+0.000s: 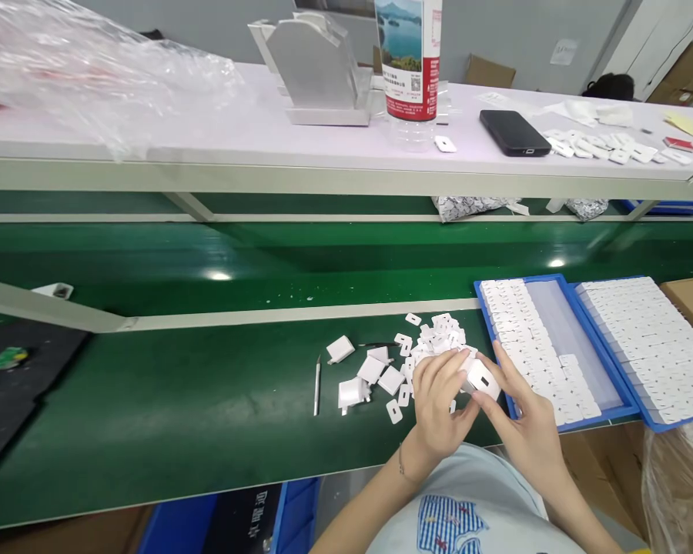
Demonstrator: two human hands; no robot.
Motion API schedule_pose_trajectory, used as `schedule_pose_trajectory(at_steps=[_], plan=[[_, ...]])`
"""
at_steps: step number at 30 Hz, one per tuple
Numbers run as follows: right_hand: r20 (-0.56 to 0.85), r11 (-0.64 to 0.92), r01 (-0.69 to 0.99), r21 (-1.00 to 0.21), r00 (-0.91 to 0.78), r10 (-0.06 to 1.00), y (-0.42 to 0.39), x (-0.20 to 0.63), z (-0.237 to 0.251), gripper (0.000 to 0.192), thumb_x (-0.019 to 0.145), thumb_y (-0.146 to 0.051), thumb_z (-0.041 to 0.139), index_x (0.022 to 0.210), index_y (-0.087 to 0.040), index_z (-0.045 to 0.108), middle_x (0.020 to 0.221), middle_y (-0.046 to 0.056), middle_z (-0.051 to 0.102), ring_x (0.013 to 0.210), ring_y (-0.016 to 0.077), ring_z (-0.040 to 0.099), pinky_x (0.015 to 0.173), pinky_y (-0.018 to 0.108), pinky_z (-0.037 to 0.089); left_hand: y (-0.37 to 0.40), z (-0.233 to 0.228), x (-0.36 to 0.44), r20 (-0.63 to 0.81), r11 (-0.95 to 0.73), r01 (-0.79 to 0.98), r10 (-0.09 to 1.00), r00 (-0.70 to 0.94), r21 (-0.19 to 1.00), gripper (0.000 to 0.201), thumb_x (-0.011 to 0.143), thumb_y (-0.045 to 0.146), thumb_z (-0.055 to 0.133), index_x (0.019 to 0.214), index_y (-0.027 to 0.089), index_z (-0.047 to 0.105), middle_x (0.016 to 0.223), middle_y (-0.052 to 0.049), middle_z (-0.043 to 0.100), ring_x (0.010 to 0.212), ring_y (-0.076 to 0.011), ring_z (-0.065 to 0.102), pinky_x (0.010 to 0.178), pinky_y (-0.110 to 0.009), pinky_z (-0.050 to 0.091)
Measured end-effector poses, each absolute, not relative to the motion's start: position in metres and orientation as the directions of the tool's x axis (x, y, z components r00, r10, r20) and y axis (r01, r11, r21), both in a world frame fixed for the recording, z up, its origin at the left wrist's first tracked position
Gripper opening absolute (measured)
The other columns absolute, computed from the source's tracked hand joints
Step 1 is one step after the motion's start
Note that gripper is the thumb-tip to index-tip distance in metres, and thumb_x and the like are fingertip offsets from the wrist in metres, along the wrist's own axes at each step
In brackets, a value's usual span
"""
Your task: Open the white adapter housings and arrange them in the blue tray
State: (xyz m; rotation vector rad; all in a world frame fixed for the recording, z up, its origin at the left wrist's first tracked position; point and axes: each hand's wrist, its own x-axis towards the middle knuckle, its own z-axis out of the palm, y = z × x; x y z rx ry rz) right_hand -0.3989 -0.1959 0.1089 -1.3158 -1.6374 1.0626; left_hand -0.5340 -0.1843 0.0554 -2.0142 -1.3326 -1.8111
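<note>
Between my two hands is a white charger housing (483, 379), its end with a dark slot facing up toward me. My left hand (440, 396) grips it from the left with curled fingers. On the other side my right hand (523, 419) holds it between thumb and fingers. Just beyond lies a heap of small white slotted plates (439, 335), partly hidden by my left hand. Several more white housings (372, 369) lie loose to the left of the heap. A slim silver craft knife (317, 387) rests farther left.
Two blue trays (604, 385) with rows of white parts stand at the right. A raised shelf (236, 169) crosses the back, bearing a bottle (411, 69), a black phone (513, 132) and a grey stand (323, 69). A black mat (23, 400) lies at the left.
</note>
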Motion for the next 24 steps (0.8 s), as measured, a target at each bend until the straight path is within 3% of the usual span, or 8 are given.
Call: schedule_pose_trajectory(at_steps=[3,6,9,14,17,20,22,24], plan=[[0.020,0.088,0.361,-0.929,-0.188,0.982,-0.194,-0.399,0.108,0.062,0.094,-0.042,0.059,0.152,-0.033,0.038,0.140,0.002,0.060,0.132,0.0285,0.055,0.083,0.037,0.064,-0.184,0.053,-0.535,0.877,-0.591,0.718,0.476,-0.058,0.368,0.030,0.090,0.016,0.058,0.119,0.025,0.054,0.118,-0.013,0.072,0.113,-0.0256,0.067,0.089,-0.042,0.047],[-0.020,0.046,0.300,-0.953,-0.216,0.976,-0.192,-0.400,0.106,0.064,0.094,-0.041,0.061,0.153,-0.035,0.035,0.145,0.003,0.056,0.138,0.0264,0.048,0.095,0.040,0.059,-0.183,0.053,-0.537,0.879,-0.588,0.732,0.475,-0.033,0.345,0.020,0.091,0.018,0.058,0.110,0.024,0.057,0.117,-0.013,0.073,0.109,-0.0245,0.069,0.090,-0.041,0.044],[-0.069,-0.045,0.114,-0.992,-0.222,0.973,-0.191,-0.402,0.097,0.062,0.090,-0.043,0.066,0.148,-0.034,0.044,0.146,0.005,0.055,0.137,0.0261,0.051,0.107,0.045,0.051,-0.183,0.055,-0.537,0.873,-0.584,0.716,0.481,-0.075,0.383,0.027,0.090,0.020,0.062,0.115,0.024,0.054,0.117,-0.013,0.073,0.105,-0.0234,0.071,0.092,-0.042,0.041],[-0.128,-0.171,-0.163,-0.972,-0.246,0.961,-0.189,-0.402,0.083,0.043,0.087,-0.048,0.069,0.123,-0.026,0.066,0.131,0.009,0.067,0.123,0.0287,0.062,0.106,0.046,0.051,-0.184,0.060,-0.532,0.884,-0.626,0.686,0.465,-0.053,0.371,0.034,0.086,0.013,0.066,0.115,0.027,0.054,0.122,-0.010,0.072,0.107,-0.0236,0.071,0.092,-0.043,0.042],[-0.009,-0.028,-0.098,-0.995,-0.190,0.982,-0.188,-0.392,0.087,0.043,0.085,-0.043,0.072,0.124,-0.028,0.065,0.130,0.008,0.066,0.119,0.0267,0.064,0.100,0.042,0.055,-0.188,0.068,-0.536,0.781,-0.696,0.464,0.624,0.012,0.548,0.041,0.090,0.018,0.064,0.127,0.030,0.052,0.132,-0.012,0.065,0.122,-0.0261,0.062,0.097,-0.046,0.049],[0.103,0.128,0.109,-0.986,-0.214,0.971,-0.189,-0.376,0.100,0.043,0.086,-0.035,0.070,0.128,-0.031,0.062,0.129,0.008,0.064,0.115,0.0250,0.064,0.092,0.039,0.058,-0.193,0.078,-0.546,0.466,-0.478,0.114,0.877,0.114,0.871,0.051,0.092,0.036,0.064,0.140,0.030,0.047,0.142,-0.016,0.054,0.133,-0.0288,0.054,0.102,-0.044,0.053],[0.150,0.221,0.228,-0.948,-0.292,0.945,-0.190,-0.366,0.109,0.045,0.087,-0.031,0.069,0.131,-0.034,0.060,0.128,0.007,0.063,0.117,0.0248,0.062,0.093,0.039,0.057,-0.192,0.083,-0.552,0.301,-0.292,-0.075,0.935,0.186,0.953,0.053,0.091,0.044,0.064,0.141,0.031,0.051,0.139,-0.014,0.054,0.129,-0.0280,0.058,0.101,-0.039,0.055],[0.187,0.294,0.282,-0.913,-0.350,0.918,-0.191,-0.361,0.115,0.047,0.088,-0.029,0.069,0.133,-0.038,0.057,0.129,0.005,0.062,0.121,0.0248,0.059,0.097,0.040,0.055,-0.190,0.085,-0.554,0.249,-0.207,-0.201,0.945,0.215,0.958,0.051,0.087,0.046,0.069,0.134,0.031,0.059,0.129,-0.012,0.059,0.121,-0.0265,0.063,0.100,-0.037,0.056]])
